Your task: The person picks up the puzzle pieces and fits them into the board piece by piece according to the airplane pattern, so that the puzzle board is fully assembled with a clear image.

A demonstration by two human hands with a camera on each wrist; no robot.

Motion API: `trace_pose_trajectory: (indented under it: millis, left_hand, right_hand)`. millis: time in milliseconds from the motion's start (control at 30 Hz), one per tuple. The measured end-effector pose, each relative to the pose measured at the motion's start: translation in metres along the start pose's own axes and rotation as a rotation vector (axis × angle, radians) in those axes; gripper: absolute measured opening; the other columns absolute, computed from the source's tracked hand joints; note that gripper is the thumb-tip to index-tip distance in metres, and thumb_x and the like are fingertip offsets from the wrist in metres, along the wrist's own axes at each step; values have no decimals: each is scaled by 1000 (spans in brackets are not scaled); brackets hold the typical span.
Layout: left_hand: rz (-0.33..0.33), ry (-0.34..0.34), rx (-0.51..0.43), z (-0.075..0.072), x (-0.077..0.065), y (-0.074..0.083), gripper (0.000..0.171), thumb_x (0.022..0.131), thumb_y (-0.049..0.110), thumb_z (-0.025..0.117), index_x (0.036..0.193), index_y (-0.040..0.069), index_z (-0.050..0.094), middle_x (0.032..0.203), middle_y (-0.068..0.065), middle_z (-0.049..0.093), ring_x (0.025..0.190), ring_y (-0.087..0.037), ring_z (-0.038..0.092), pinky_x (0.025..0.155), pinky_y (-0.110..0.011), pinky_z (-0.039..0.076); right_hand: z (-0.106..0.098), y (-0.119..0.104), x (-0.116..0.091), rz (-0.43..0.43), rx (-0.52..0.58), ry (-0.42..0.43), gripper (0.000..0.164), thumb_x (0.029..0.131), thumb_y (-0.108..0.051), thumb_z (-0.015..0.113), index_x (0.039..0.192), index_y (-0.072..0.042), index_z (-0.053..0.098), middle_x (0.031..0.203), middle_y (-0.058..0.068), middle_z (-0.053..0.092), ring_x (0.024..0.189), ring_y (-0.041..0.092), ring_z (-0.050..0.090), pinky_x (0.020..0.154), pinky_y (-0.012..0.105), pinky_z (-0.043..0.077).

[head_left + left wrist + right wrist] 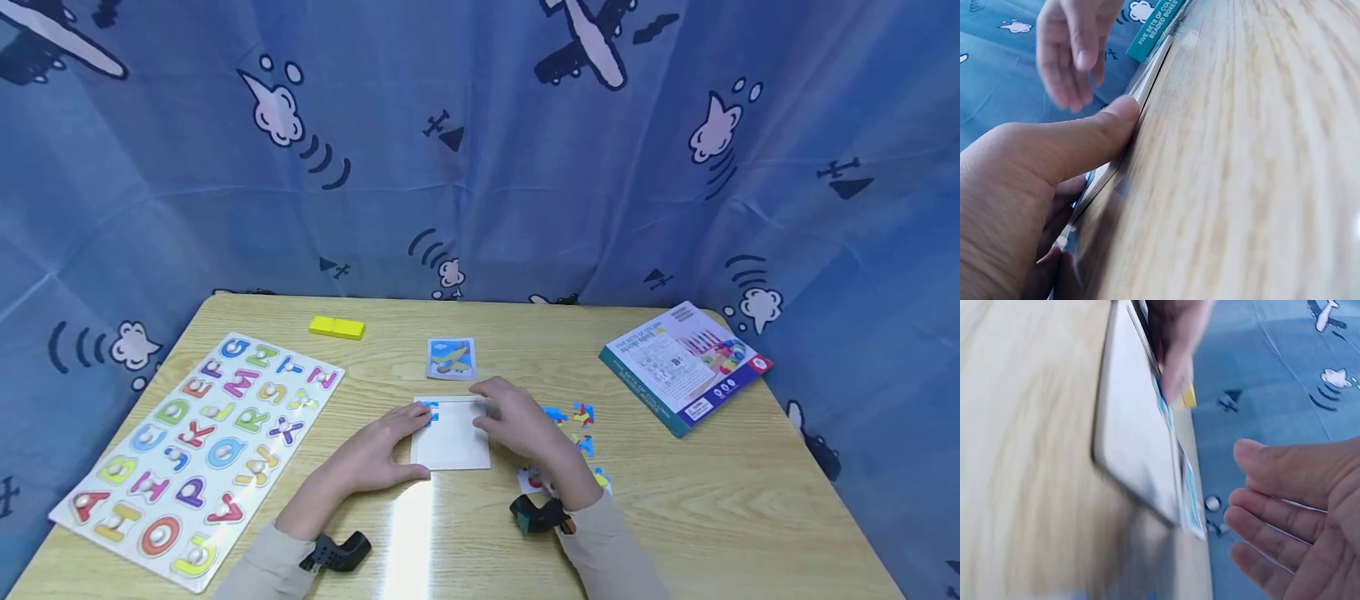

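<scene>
A white square puzzle tray lies on the table, with blue puzzle pieces at its upper left. My left hand holds the tray at its left side. Its thumb lies along the near edge, and its fingers reach the blue pieces. Over the tray's right edge is my right hand, its fingers apart and nothing between them in the right wrist view. Several loose puzzle pieces lie to the right, partly hidden by the right forearm. A picture card with a yellow plane lies just beyond the tray.
On the left lies a large alphabet board with coloured letters. A yellow block sits near the back edge. A boxed set stands at the back right. Behind the wooden table hangs a blue curtain.
</scene>
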State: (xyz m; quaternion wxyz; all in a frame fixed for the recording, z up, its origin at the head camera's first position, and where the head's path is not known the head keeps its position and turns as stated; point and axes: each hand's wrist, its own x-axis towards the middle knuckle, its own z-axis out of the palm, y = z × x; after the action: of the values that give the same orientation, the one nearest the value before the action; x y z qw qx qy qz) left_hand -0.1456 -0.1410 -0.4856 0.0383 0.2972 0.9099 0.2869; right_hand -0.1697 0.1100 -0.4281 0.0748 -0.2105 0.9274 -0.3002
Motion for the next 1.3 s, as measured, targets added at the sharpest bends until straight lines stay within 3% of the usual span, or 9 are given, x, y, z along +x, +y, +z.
trace_pose_trajectory:
  millis: [367,633,1067,1300]
  left_hand:
    - [-9,-10,-11,2,-1,0,78,80,49,70,142,9,45,149,-8,40,140,-28,33,114,-46,31]
    - [-16,-15,-10,2,0,1,77,81,49,70,142,10,44,149,-8,40,140,-28,33,114,-46,31]
    - [-14,-4,-16,1,-1,1,77,80,47,71,142,10,45,149,-7,40,140,-29,33,114,-46,31]
    - [-26,-9,-22,1,-2,1,78,80,50,70,143,12,44,150,-6,39,140,-29,33,114,-47,31]
  right_hand:
    - [-41,54,-40,83,7,14,43,88,-15,66,128,-4,57,125,12,61,114,32,57,92,47,51]
    - [-53,85,-49,135,19,8,42,86,-12,69,125,-2,59,126,14,61,115,31,58,97,48,48]
    - [-42,91,-42,155,-31,35,32,85,-7,69,116,-3,65,109,9,63,100,25,59,87,44,52]
    - [-38,91,-40,189,-53,42,30,85,-6,68,114,-3,65,109,9,61,98,24,58,87,45,51]
